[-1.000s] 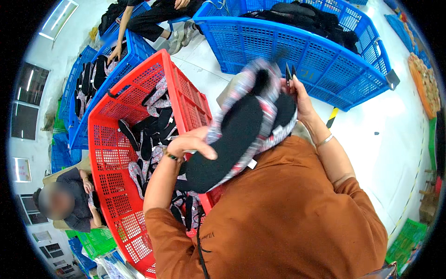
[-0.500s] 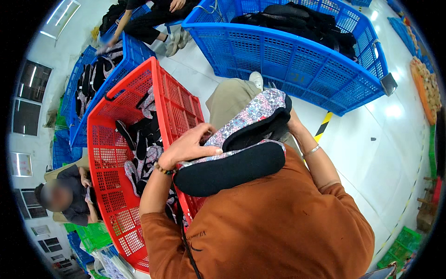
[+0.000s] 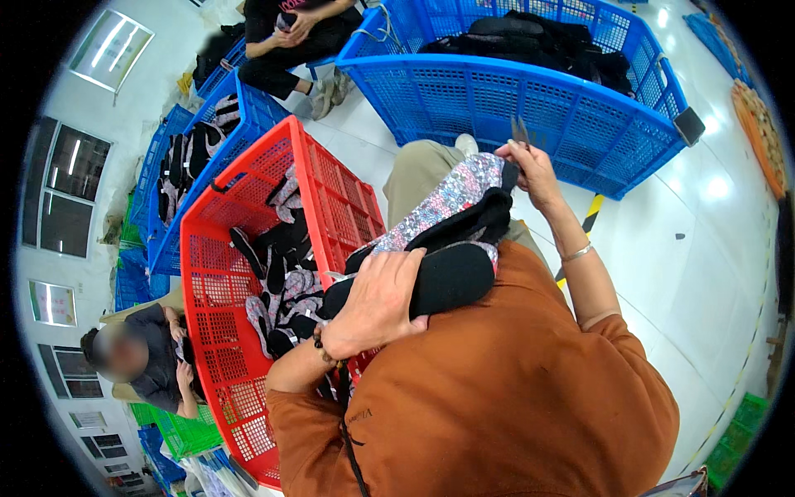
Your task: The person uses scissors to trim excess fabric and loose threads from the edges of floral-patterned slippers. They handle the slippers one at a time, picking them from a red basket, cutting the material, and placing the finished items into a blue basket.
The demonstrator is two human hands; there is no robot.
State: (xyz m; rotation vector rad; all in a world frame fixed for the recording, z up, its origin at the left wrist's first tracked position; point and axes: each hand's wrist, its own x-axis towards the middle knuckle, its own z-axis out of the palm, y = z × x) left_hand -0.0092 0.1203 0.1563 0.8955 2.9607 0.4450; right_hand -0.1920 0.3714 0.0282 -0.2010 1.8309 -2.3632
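Observation:
A pair of floral slippers with black soles lies across my lap: the patterned slipper (image 3: pixel 439 203) is farther off, and the black-soled slipper (image 3: pixel 455 277) is nearer my body. My left hand (image 3: pixel 377 298) grips the nearer one, fingers over its sole and thumb along the near edge. Raised at the far end of the patterned slipper, my right hand (image 3: pixel 534 174) is closed on small metal snips (image 3: pixel 520 132), their blades pointing up and away. Its fingertips are beside the slipper's black end; whether they touch it I cannot tell.
A red crate (image 3: pixel 331 195) with several floral and black slippers stands against my left side. Ahead is a large blue crate (image 3: pixel 497 99) of dark slippers. Another blue crate (image 3: pixel 248 124) stands far left. Two people, one seated person (image 3: pixel 149 356) at left, handle items nearby.
My left hand has shifted from the patterned slipper onto the nearer sole. My right hand has come up from behind the slipper, showing the snips. The view has shifted slightly.

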